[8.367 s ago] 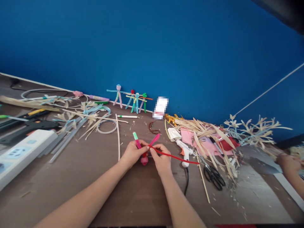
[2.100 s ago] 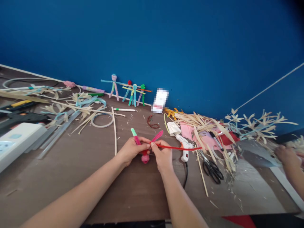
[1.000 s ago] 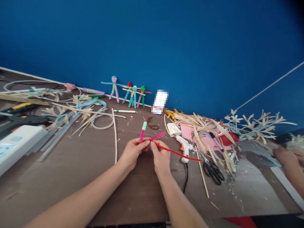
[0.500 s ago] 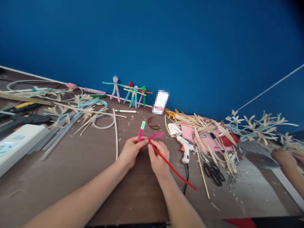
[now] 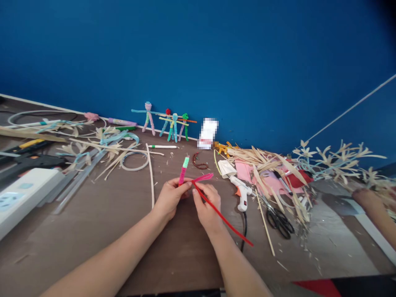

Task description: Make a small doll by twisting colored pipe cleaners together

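My left hand (image 5: pixel 169 199) pinches a pipe-cleaner piece (image 5: pixel 183 173) wound in pink with a light green tip, which points up. A pink loop (image 5: pixel 203 177) sticks out to the right between my hands. My right hand (image 5: pixel 208 203) is closed round a long red pipe cleaner (image 5: pixel 227 222), whose free end slants down to the right over my wrist. The fingertips of both hands nearly meet where red and pink join. Four pipe-cleaner figures (image 5: pixel 148 117) with outstretched arms lean against the blue wall behind.
A white glue gun (image 5: pixel 244 194), black scissors (image 5: pixel 280 222) and a heap of pale strips (image 5: pixel 262 159) lie at the right. Another person's hand (image 5: pixel 369 202) is at the far right. A white power strip (image 5: pixel 23 198) sits at the left, near clear sticks.
The view has shifted slightly. My hands keep nearly the same pose, and the free end of the red pipe cleaner has moved slightly up and left. The other person's hand has shifted.
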`<state>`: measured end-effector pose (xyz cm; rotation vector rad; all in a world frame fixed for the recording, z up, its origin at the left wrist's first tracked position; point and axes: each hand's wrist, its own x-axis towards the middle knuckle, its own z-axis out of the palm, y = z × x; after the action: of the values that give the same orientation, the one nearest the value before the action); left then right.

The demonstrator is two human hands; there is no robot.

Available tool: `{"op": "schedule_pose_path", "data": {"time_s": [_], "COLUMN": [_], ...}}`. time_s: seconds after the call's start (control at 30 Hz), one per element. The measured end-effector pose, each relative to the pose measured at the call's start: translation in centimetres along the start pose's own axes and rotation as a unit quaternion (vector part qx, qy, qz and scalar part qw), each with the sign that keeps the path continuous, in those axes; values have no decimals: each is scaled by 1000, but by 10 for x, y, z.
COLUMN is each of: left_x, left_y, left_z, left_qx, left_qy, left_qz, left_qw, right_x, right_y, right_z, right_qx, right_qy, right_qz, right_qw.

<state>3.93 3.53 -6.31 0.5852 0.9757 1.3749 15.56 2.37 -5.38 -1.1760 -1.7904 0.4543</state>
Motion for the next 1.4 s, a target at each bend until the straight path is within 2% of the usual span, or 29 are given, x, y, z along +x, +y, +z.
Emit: {"op": "schedule_pose_path", "data": {"time_s": [0.27,0.63,0.87,1.0,1.13,1.27,1.4], "left_x": [0,1,3,4,5,4,3], "left_y": [8,8,8,3,2,4,5], "left_z": [-2,-4,-3,-3,-6,-7,-8], "left_qx": [-46,-62,-20,71,156,181,195], "left_qy": [-40,-68,-29,-3,-12,-30,-67], "left_qz": [-82,-119,-52,23,81,87,71], "left_qw": [995,989,998,997,984,979,976], "right_x": [1,0,-2,0,4,11,32], "right_y": [-1,2,1,-5,-14,-25,-26], "right_z": [-1,0,-1,-8,-14,-20,-29], "right_qx": [70,75,-9,-90,-109,-103,-106], "right_qy": [28,26,26,10,-36,-89,-140], "right_qz": [15,-9,-46,-77,-101,-51,8], "right_qw": [997,997,999,993,988,989,984]}}
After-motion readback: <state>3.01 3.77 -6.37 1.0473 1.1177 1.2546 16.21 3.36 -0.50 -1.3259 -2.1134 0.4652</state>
